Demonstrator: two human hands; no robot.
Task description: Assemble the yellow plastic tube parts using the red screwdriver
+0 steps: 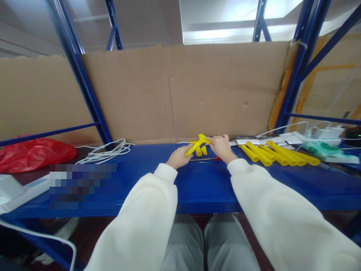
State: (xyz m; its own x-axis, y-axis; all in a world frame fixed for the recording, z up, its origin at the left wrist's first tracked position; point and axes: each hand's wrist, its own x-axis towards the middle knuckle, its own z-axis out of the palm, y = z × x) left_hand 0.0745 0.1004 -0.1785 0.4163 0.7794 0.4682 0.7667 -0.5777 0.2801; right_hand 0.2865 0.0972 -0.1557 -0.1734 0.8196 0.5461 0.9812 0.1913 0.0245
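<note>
A yellow branched plastic piece (201, 140) with a tube-like arm is held up between my two hands over the blue table. My left hand (179, 157) is wrapped around its lower left arm. With closed fingers, my right hand (221, 146) grips its right end, and the fingertips partly cover that end. Just behind and below the held piece lie short yellow pieces (199, 151). A screwdriver with a red handle (217, 159) rests on the table under my hands, its thin shaft pointing left.
Several yellow tubes (278, 154) lie in a row at the right. Beyond them sits a green-and-white packet (318, 149). Coiled white cable (113, 150) and a red plastic bag (36, 152) are at the left. A cardboard panel (175, 94) closes off the back, between blue posts (293, 82).
</note>
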